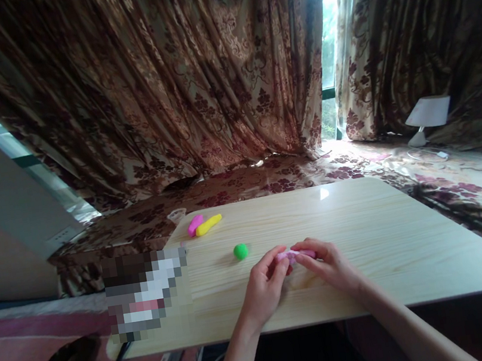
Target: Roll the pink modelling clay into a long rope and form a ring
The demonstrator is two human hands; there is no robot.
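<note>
Fingers (273, 253) of the left hand (262, 283) and right hand (334, 264), in the head view, narrowly pinch a pink piece (289, 255) over the table (394, 236), seemingly mid-handling (not yet set down), while a green ball (241, 251) nearby and a yellow piece (208, 226) and magenta piece (194, 226) farther off lie out of the way.

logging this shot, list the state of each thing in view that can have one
Pale pink piece: in left hand and right hand
Green ball: rounded, on the table
Magenta piece: elongated, lying
Yellow piece: elongated, beside magenta
Curtains: mostly drawn, gaps showing light
Lamp: upright, unclear if lit
</note>
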